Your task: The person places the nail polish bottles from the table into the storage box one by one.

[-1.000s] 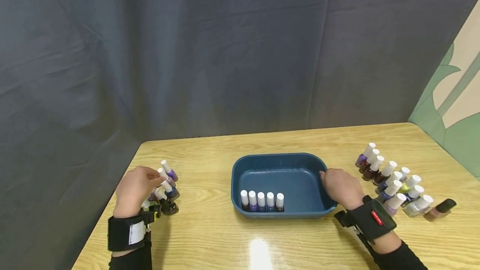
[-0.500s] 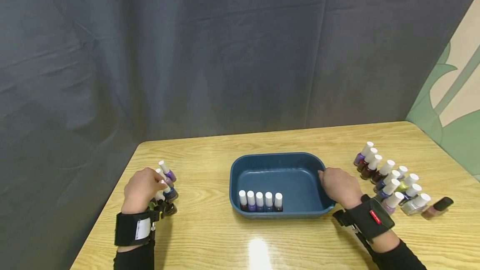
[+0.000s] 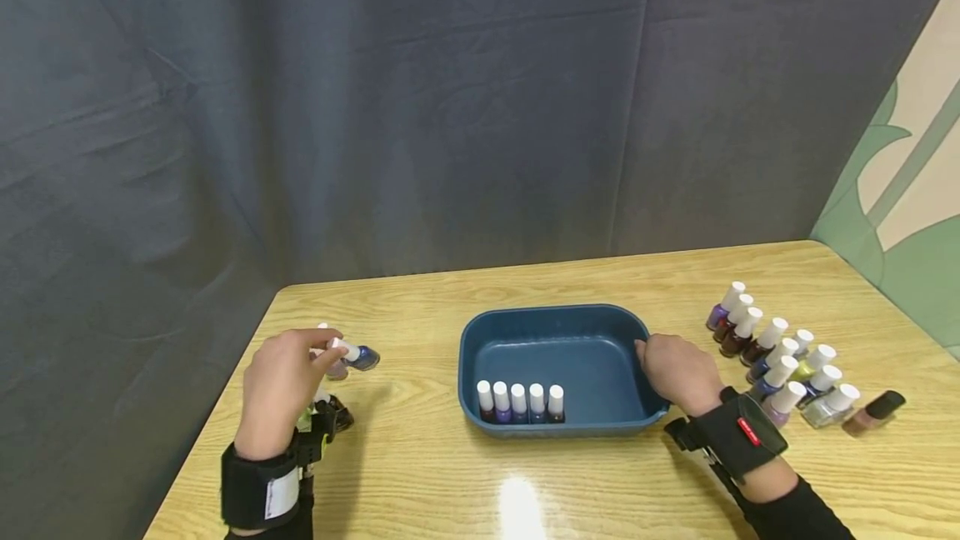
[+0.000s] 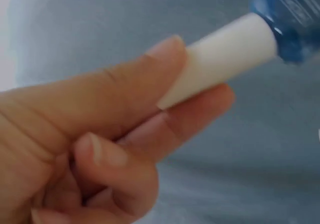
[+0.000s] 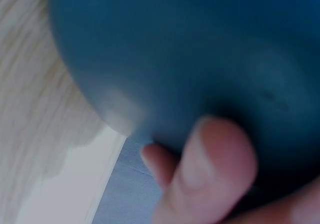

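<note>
Between thumb and index finger, my left hand (image 3: 281, 382) pinches a blue nail polish bottle (image 3: 365, 358) by its white cap. The left wrist view shows that cap (image 4: 232, 53) close up, the blue glass pointing away from the fingers. Below and behind this hand are more nail polish bottles (image 3: 339, 415), partly hidden by it. My right hand (image 3: 678, 369) grips the right end of a dark blue tray (image 3: 600, 373). In the right wrist view the thumb (image 5: 215, 169) lies against the tray wall. Several white-capped bottles (image 3: 519, 402) stand in a row along the tray's front left.
On the right of the wooden table (image 3: 420, 473) is a group of nail polish bottles (image 3: 772, 365) with white caps. Beside them lies a bottle with a black cap (image 3: 873, 413). A grey curtain (image 3: 465, 107) hangs behind the table.
My left hand first reached down among the left bottles. It now has the blue nail polish bottle pinched and tilted, a little right of where it stood. My right hand keeps its grip on the tray.
</note>
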`<move>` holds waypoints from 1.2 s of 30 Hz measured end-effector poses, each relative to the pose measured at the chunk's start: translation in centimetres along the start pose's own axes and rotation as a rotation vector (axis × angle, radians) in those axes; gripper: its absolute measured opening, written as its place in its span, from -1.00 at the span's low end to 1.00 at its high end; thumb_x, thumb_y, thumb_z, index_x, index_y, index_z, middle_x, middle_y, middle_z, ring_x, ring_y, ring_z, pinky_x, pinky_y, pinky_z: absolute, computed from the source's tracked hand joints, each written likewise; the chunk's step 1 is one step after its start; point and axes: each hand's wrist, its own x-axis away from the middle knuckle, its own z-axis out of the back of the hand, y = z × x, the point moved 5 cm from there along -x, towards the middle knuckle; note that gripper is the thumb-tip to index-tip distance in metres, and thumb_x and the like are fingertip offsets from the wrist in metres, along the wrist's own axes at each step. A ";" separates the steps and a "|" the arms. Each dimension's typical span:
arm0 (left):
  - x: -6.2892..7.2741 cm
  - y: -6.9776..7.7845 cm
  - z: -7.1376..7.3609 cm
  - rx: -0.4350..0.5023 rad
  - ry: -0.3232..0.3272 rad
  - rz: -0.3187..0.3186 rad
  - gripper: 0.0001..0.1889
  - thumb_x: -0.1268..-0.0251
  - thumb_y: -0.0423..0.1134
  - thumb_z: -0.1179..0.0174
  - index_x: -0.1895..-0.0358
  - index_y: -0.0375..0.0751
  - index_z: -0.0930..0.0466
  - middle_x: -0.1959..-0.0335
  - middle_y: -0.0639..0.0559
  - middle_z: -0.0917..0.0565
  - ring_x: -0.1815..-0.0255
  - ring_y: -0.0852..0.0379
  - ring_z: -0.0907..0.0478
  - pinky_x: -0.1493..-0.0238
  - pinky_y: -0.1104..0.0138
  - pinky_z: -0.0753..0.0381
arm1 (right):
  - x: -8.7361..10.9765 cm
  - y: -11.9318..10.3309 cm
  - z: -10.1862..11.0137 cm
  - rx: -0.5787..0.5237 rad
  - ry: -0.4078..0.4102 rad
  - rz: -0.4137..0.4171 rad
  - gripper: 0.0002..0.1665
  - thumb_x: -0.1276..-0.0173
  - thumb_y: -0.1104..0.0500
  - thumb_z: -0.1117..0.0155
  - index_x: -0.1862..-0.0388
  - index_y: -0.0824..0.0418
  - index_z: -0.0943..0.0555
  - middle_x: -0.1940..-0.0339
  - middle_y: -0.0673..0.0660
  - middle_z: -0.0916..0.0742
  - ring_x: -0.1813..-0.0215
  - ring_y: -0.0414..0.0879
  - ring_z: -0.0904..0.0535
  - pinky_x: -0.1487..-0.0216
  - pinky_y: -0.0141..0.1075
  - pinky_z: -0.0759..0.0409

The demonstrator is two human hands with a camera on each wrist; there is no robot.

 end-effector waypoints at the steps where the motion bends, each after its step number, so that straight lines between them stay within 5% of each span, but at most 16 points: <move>1: 0.1 0.5 0.2 0.009 0.017 -0.021 -0.78 -0.11 -0.19 -0.27 0.17 -0.17 -0.68 0.48 -0.10 -0.70 0.68 0.14 -0.43 0.71 0.35 -0.19 | 0.0 0.0 0.0 -0.001 0.004 0.000 -0.50 -0.44 0.14 0.17 0.71 0.24 -0.41 0.71 0.09 -0.46 0.64 -0.08 -0.43 0.65 -0.29 -0.31; 8: 0.8 5.0 0.5 0.035 0.087 -0.137 -0.76 -0.09 -0.16 -0.29 0.15 -0.10 -0.69 0.72 0.06 -0.53 0.73 0.24 -0.29 0.70 0.38 -0.15 | 0.0 0.0 0.0 -0.005 0.012 -0.002 -0.50 -0.44 0.14 0.17 0.72 0.23 -0.41 0.71 0.09 -0.46 0.64 -0.08 -0.43 0.65 -0.28 -0.31; 16: 1.1 10.9 -1.2 0.084 0.115 -0.353 -0.76 -0.06 -0.16 -0.29 0.16 -0.06 -0.68 0.42 0.05 -0.71 0.70 0.31 -0.30 0.61 0.47 -0.24 | 0.0 0.1 0.0 -0.006 0.001 -0.013 -0.50 -0.44 0.13 0.16 0.72 0.24 -0.42 0.71 0.10 -0.47 0.63 -0.07 -0.44 0.64 -0.27 -0.32; 22: 1.4 14.6 -2.7 0.103 0.141 -0.520 -0.76 -0.08 -0.08 -0.25 0.15 0.02 -0.67 0.41 0.13 -0.71 0.67 0.29 -0.41 0.61 0.52 -0.23 | -0.1 0.1 0.0 -0.005 0.003 -0.010 -0.50 -0.44 0.13 0.16 0.71 0.24 -0.42 0.70 0.10 -0.47 0.63 -0.07 -0.44 0.64 -0.26 -0.32; 29: 2.0 18.2 -4.7 0.104 0.047 -0.623 -0.76 -0.13 -0.06 -0.20 0.13 0.04 -0.67 0.29 0.17 -0.72 0.36 0.25 -0.62 0.38 0.47 -0.52 | -0.1 0.2 -0.1 -0.008 0.010 -0.007 -0.51 -0.43 0.13 0.16 0.73 0.22 -0.41 0.70 0.10 -0.48 0.63 -0.06 -0.44 0.63 -0.25 -0.33; 36: 2.8 20.3 -7.0 0.047 -0.029 -0.720 -0.79 -0.16 -0.10 -0.21 0.12 0.11 -0.66 0.26 0.25 -0.71 0.31 0.35 -0.61 0.38 0.55 -0.49 | -0.1 0.1 0.0 0.003 0.018 0.006 -0.52 -0.43 0.14 0.15 0.71 0.22 -0.40 0.69 0.10 -0.48 0.62 -0.06 -0.44 0.63 -0.23 -0.34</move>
